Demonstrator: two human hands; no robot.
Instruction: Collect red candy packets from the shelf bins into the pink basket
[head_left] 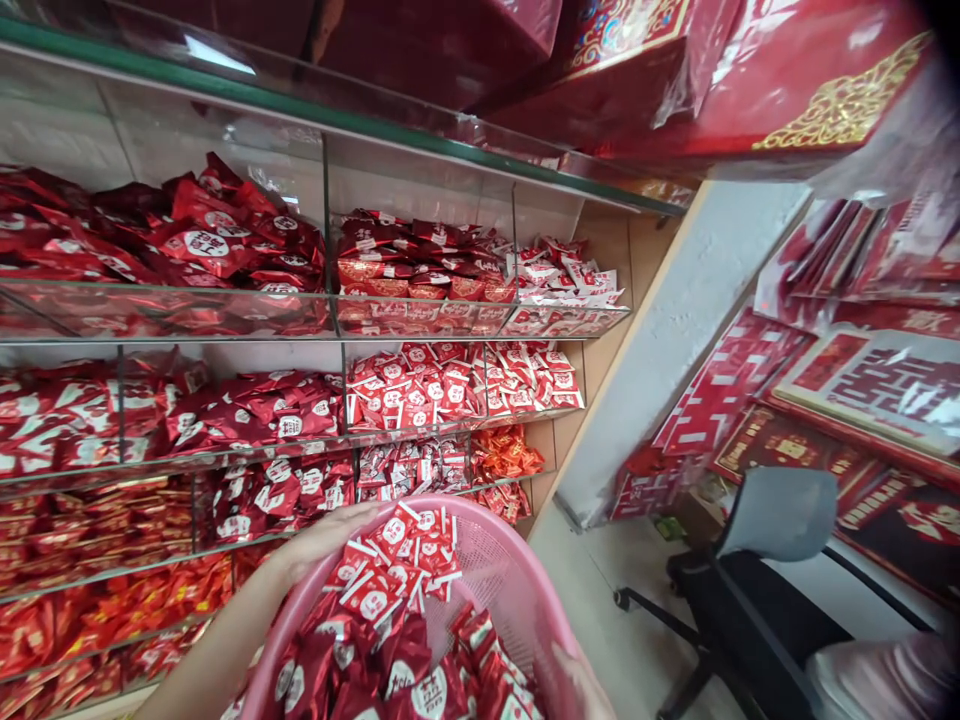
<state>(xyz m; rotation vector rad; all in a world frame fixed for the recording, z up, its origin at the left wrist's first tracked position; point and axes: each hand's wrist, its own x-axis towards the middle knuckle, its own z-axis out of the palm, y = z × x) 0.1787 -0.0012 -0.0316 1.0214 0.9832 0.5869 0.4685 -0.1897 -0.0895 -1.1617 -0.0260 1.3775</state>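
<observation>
A pink plastic basket [499, 575] fills the bottom centre, holding several red and white wrapped sweet packets [390, 610]. My left hand [319, 540] grips the basket's far left rim, fingers curled over the edge. My right hand [581, 685] shows only in part at the basket's near right rim, seemingly holding it; its fingers are mostly out of sight.
Glass shelves [330, 330] on the left hold piles of red sweet packets in compartments. Large red gift boxes [787, 80] sit on top. A dark office chair [750, 590] stands on the floor at right, beside a wall of red paper decorations [862, 400].
</observation>
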